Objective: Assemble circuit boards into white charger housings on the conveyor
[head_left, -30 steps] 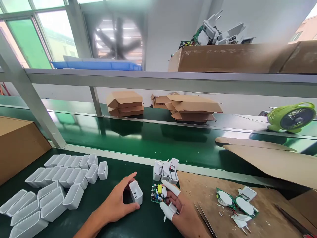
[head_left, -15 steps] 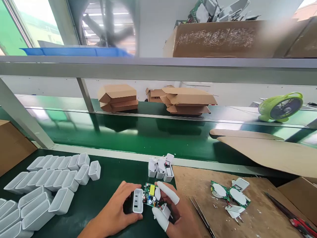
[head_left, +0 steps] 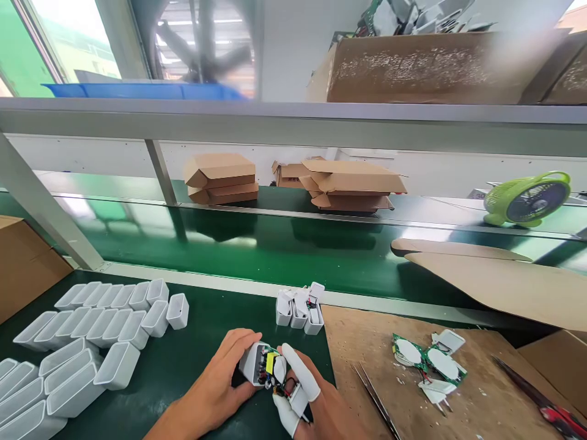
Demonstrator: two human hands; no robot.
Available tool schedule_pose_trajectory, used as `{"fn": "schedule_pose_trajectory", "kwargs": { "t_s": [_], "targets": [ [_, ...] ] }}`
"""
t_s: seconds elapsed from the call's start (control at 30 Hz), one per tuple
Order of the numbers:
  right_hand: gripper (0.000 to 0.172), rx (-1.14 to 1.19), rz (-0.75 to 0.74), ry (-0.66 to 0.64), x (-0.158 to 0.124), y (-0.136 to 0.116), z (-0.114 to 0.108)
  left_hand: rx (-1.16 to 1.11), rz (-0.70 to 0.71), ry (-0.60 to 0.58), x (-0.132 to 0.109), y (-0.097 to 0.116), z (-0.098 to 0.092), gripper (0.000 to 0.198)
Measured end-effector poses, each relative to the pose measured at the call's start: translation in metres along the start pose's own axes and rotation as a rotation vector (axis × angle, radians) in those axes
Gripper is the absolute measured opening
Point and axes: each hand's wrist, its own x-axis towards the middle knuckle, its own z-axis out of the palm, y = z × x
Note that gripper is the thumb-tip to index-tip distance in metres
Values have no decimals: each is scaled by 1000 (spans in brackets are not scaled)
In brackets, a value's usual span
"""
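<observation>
The left hand [head_left: 224, 374] grips a white case [head_left: 250, 365] between thumb and fingers, and the right hand [head_left: 317, 400], with white covers [head_left: 301, 371] on thumb and finger, pinches a circuit board [head_left: 269, 365] with a white part [head_left: 299, 400] beside it. The board meets the case just above the worktop [head_left: 206, 318]; how far it reaches inside I cannot tell. To the left stand rows of open white tubs [head_left: 118, 365]. To the right, tweezers [head_left: 376, 403] and a red-handled tool [head_left: 534, 394] lie on a brown mat [head_left: 353, 348], with wired boards [head_left: 441, 368] between them. Just beyond the hands, filled tubs [head_left: 313, 322] stand close together by the mat's corner. Farther back runs a green belt [head_left: 275, 250], a cardboard sheet [head_left: 499, 287] jutting over its right side. Past it sit folded cartons [head_left: 222, 172] and a green fan [head_left: 527, 200]. The shelf [head_left: 293, 119] above carries a blue tray [head_left: 142, 91] and a box [head_left: 413, 70] heaped with parts.
</observation>
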Motion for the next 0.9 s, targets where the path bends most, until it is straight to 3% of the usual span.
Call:
{"fn": "schedule_pose_trajectory", "kwargs": {
  "t_s": [0.27, 0.47, 0.9],
  "targets": [
    [70, -25, 56, -50, 5, -8, -7, 36, 70, 24, 0, -3, 2, 66],
    [78, -47, -4, -15, 9, -11, -11, 42, 90, 12, 0, -5, 3, 62],
    [70, -19, 65, -104, 14, -13, -14, 31, 103, 20, 0, 0, 2, 63]
  ]
}}
